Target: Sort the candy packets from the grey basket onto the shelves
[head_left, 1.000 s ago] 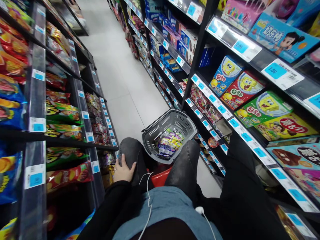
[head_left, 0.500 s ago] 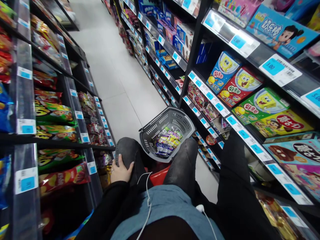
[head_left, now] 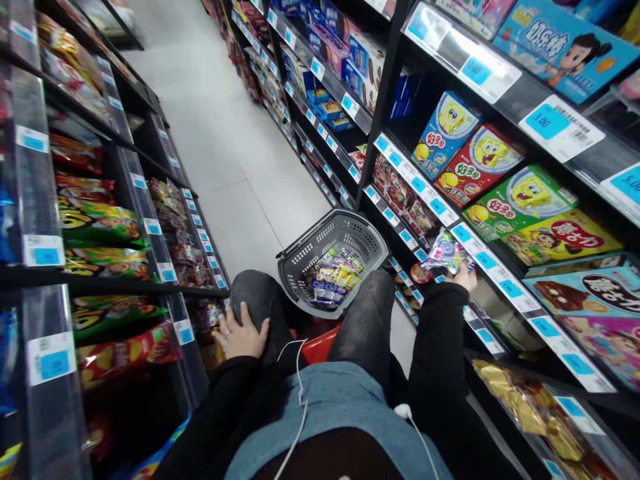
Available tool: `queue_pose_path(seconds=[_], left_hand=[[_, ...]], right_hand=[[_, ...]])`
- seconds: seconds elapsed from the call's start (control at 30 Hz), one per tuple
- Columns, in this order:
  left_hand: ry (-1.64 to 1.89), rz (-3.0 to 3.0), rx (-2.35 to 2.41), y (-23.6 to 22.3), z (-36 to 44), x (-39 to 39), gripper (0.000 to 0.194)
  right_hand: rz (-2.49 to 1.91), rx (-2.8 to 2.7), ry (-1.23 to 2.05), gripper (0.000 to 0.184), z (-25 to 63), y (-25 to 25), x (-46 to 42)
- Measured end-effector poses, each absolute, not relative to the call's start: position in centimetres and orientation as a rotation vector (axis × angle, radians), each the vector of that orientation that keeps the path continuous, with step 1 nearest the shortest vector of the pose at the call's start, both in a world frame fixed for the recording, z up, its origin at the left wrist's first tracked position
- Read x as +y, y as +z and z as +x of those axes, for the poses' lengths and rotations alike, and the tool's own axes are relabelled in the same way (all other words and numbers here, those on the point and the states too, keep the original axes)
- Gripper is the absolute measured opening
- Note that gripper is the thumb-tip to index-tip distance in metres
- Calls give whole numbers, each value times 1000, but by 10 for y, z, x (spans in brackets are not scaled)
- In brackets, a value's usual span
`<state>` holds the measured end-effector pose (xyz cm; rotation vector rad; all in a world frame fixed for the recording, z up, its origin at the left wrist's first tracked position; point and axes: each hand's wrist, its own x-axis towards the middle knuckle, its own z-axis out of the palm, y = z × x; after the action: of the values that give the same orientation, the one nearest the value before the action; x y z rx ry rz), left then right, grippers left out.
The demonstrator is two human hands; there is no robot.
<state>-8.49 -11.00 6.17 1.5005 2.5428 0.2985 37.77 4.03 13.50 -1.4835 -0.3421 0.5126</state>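
My left hand (head_left: 243,335) lies open with its fingers spread on my left knee. At the lower right shelf, my right hand (head_left: 465,277) is closed on a small shiny snack packet (head_left: 443,252), white and purple with some green. The packet sticks out just in front of the shelf's price tags. Between my knees stands a grey plastic shopping basket (head_left: 295,283) with a perforated wall. Inside it lies a heap of small purple, white and yellow snack packets (head_left: 336,275).
Cartoon snack boxes (head_left: 487,160) fill the right shelf (head_left: 530,306) above my right hand. On the left, shelves hold chip bags (head_left: 131,347) close to my left arm. A red object (head_left: 323,343) is beneath me. The tiled aisle floor (head_left: 215,120) runs ahead between the shelves.
My right hand, hidden at the lower right shelf before, has come out into view with a snack packet in it. My left hand stays on the knee, and the view has shifted slightly.
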Motion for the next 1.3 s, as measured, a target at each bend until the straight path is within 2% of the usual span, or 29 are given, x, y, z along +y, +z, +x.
queue_pose_path(seconds=[0.13, 0.2, 0.3, 0.47, 0.63, 0.77, 0.93, 1.17, 1.3], left_hand=[[574, 1563, 2018, 79, -57, -94, 51], [656, 1268, 1602, 93, -35, -82, 45], [770, 665, 1138, 113, -4, -72, 52], [923, 365, 813, 130, 13, -81, 66], [898, 296, 819, 127, 7, -100, 62], [842, 396, 972, 119, 9, -107, 52], [658, 537, 878, 106, 29, -106, 60], [727, 673, 617, 83, 71, -79, 46], [809, 438, 593, 57, 73, -62, 53]], right_hand=[[-1527, -302, 479, 30, 330, 111, 14], [-1574, -457, 530, 30, 296, 108, -7], [-1663, -827, 661, 29, 244, 120, -40], [-1526, -1083, 950, 31, 183, 136, -75], [-1551, -1022, 1122, 33, 176, 136, -89], [-1665, -1086, 1040, 32, 192, 149, -105], [-1726, -1016, 924, 37, 210, 145, -137], [-1789, -925, 453, 45, 241, 119, -162], [-1838, -1169, 195, 38, 238, 118, -146]])
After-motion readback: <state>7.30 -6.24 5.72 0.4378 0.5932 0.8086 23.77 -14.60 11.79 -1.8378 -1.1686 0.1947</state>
